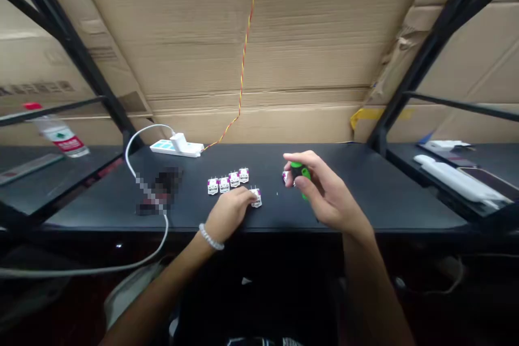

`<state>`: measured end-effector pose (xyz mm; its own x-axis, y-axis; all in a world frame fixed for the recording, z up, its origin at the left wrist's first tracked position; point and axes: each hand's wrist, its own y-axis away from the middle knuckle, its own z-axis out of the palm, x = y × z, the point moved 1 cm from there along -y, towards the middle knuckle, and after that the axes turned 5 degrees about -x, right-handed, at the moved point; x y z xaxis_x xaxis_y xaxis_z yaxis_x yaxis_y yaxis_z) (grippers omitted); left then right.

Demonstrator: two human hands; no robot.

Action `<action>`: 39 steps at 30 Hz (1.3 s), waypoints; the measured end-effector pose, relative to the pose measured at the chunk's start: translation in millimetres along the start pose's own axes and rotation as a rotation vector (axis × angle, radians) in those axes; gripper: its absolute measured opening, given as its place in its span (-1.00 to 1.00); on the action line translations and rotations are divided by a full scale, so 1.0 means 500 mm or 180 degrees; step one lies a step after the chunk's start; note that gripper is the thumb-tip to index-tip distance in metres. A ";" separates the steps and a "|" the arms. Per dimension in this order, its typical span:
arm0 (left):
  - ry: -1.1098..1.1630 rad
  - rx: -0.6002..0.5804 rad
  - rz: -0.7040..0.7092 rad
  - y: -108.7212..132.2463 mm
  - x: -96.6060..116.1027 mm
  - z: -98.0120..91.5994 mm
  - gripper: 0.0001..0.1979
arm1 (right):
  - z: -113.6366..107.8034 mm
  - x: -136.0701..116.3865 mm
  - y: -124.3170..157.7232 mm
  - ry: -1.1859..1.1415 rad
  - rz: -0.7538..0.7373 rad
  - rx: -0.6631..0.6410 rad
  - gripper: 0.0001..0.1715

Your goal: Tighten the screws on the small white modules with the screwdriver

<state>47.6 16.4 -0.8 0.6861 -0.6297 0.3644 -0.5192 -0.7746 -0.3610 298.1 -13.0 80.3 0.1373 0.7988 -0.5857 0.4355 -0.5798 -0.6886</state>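
Observation:
My left hand (231, 211) rests on the black tabletop, its fingertips pinching a small white-and-purple plastic block (256, 198). Just behind that hand stands a tight row of several matching blocks (227, 180). My right hand (326, 192) is raised above the table and grips a green-and-black tool handle (300, 173). Another small white-and-purple block (286, 177) sits at the handle's end, next to my fingers. My fingers hide part of the handle, and its shaft cannot be seen.
A white power strip (176, 147) with a plugged-in charger lies at the table's back, its white cable (132, 159) curving down past the left. A pixelated object (159, 192) lies left of the blocks. Black metal shelf posts (438, 48) stand at both sides, before cardboard sheets.

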 end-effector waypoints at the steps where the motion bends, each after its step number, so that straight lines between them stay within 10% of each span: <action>1: -0.0064 -0.0008 -0.0013 0.001 0.001 0.001 -0.73 | 0.000 0.000 0.000 -0.0007 0.0011 -0.0009 -0.53; 39: -0.0373 0.0504 -0.0088 0.016 0.010 0.047 -0.79 | -0.007 0.001 0.001 0.0037 -0.0025 0.0012 -0.51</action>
<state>58.9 8.5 -22.2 0.7584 -0.5900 0.2770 -0.4190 -0.7669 -0.4862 301.5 -12.2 81.2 0.1441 0.8051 -0.5754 0.4333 -0.5741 -0.6948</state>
